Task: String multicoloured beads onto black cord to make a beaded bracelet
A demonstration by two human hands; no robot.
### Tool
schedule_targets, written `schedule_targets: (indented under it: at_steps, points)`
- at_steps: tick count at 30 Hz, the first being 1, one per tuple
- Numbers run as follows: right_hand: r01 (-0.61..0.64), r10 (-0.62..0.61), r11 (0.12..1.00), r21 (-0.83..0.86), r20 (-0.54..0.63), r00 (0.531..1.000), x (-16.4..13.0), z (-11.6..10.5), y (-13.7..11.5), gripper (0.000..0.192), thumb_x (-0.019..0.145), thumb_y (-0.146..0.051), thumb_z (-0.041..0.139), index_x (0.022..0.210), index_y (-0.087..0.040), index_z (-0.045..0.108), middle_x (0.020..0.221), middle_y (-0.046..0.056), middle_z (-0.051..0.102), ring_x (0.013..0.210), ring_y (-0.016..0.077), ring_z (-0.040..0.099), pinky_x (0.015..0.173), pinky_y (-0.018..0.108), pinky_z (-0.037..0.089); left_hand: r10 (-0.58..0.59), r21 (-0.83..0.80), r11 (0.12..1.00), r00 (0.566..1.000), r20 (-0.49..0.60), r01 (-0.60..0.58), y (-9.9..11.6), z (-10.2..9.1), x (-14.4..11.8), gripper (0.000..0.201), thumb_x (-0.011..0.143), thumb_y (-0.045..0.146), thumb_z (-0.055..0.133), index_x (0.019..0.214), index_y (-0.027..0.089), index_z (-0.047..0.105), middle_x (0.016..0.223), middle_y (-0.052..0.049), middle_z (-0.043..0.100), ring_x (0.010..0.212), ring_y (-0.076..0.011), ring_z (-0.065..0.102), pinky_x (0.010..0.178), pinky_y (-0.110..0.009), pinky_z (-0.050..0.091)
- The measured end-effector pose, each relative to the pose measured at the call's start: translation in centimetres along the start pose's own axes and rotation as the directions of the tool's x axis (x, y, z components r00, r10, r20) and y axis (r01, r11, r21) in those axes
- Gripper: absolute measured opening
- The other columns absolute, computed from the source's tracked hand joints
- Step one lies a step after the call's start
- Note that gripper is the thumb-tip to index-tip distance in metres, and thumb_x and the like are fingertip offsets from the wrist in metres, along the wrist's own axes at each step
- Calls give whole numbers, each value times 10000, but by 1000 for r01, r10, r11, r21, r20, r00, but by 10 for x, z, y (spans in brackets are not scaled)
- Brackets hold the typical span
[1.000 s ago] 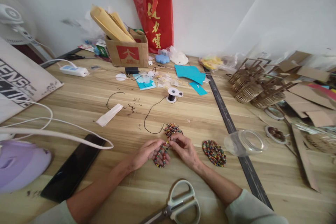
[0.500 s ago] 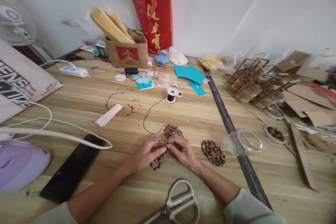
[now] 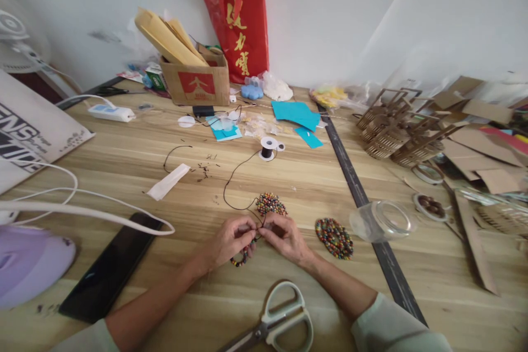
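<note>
- Head view: left hand [image 3: 226,239] and right hand [image 3: 284,236] meet fingertip to fingertip, both pinched on a bead string [image 3: 241,257] and black thread [image 3: 231,187].
- Beads hang below the pinch.
- Bead coil [image 3: 270,204] just beyond it; scissors [image 3: 280,319] nearer the body.

I see both forearms come in from lower edge, bare, pale sleeves pushed up near elbows. Left hand [image 3: 228,240] lies low, palm turned inward, fingers curled, thumb and forefinger pinched together. Right hand [image 3: 284,236] sits just beside it, back of hand up, fingers bent, tips pressed together. I note fingertips of both hands meet in middle, almost touching. Wrists low, slightly bent inward.
</note>
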State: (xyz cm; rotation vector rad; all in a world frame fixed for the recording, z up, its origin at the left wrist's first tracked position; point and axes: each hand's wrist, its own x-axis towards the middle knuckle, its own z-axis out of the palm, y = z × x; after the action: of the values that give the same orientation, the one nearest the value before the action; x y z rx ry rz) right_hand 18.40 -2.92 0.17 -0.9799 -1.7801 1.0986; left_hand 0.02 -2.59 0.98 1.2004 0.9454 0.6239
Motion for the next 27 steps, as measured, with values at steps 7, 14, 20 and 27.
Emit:
schedule_targets:
  at_steps: [7, 14, 20, 27]
  points:
    - [28, -28, 999, -22, 1, 1000, 1, -1, -1, 263, 908, -394, 551, 787, -166, 604, 668, 5, 538, 614, 122, 487, 564, 232, 383, -2, -22, 1000, 1000, 12, 3, 2, 1, -1, 304, 792, 429, 644, 857, 163, 511, 567, 35, 620, 439, -94, 590, 437, -184, 453]
    - [15, -15, 1000, -13, -9, 1000, 1, -1, -1, 268, 908, -396, 553, 770, -169, 582, 664, 2, 536, 606, 120, 483, 572, 232, 389, -24, -14, 1000, 999, 24, 24, 4, -1, -1, 326, 779, 451, 655, 801, 152, 527, 596, 19, 634, 466, -96, 611, 460, -184, 454]
    - [-14, 15, 999, 32, -32, 999, 0, 0, 5, 264, 900, -409, 567, 794, -167, 583, 630, -15, 517, 574, 108, 465, 543, 214, 379, -7, 2, 1000, 1000, 1, 7, 1, -1, 1, 324, 757, 442, 664, 743, 158, 509, 577, 35, 605, 447, -84, 582, 455, -182, 444]
    - [83, -76, 994, 72, -90, 993, 2, -2, 2, 200, 922, -335, 543, 836, -168, 613, 691, 11, 549, 628, 122, 506, 593, 235, 407, -9, 27, 1000, 1000, 9, 9, 1, -5, 3, 338, 737, 455, 668, 726, 164, 497, 552, 56, 565, 404, -65, 539, 411, -164, 408]
